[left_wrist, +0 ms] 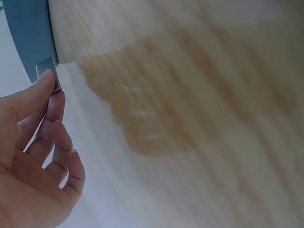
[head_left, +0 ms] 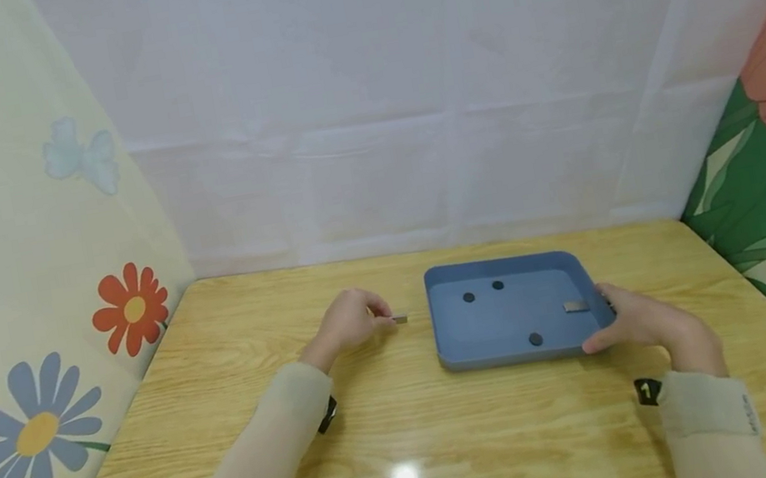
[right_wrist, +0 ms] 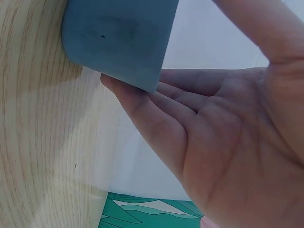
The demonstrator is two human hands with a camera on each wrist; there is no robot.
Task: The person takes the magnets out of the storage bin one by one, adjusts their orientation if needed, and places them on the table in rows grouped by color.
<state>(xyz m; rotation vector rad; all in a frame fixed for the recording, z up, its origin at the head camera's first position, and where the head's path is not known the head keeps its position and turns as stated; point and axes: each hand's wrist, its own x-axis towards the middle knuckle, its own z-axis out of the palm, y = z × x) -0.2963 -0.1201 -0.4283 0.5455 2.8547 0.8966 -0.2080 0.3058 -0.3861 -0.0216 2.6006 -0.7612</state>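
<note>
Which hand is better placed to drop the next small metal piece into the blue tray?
Left. The left hand already pinches a small grey metal piece beside the blue plastic tray, while the right hand is busy gripping its right rim.

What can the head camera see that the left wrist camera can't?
Only the head view shows the right hand holding the blue tray's corner, three dark discs and a small metal piece inside it, and the flowered walls. Only the left wrist view shows the fingertips pinching up close. Both show the left hand, its small metal plate, tray and wooden table.
</note>
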